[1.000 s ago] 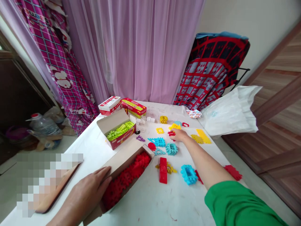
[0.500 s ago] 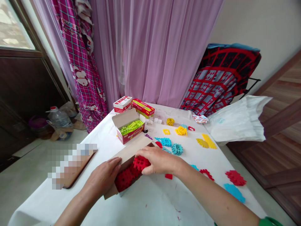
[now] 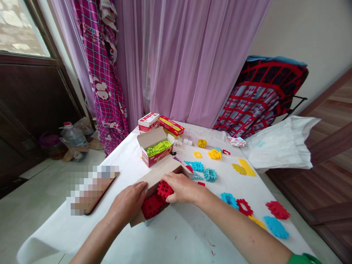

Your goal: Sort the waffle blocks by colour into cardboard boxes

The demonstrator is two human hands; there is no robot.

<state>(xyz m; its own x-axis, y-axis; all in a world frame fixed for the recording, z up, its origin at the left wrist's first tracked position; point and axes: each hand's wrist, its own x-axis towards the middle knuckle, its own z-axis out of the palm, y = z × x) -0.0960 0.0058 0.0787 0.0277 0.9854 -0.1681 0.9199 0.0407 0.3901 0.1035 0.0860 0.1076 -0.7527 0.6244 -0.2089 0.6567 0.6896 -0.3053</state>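
Red piece (image 3: 165, 190) is gripped by the right hand (image 3: 181, 187) over the box (image 3: 162, 176); the left hand (image 3: 131, 200) clasps its side.

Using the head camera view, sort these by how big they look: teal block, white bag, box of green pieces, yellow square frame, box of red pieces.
Largest to smallest:
White bag
Box of red pieces, partly covered
Box of green pieces
Teal block
Yellow square frame
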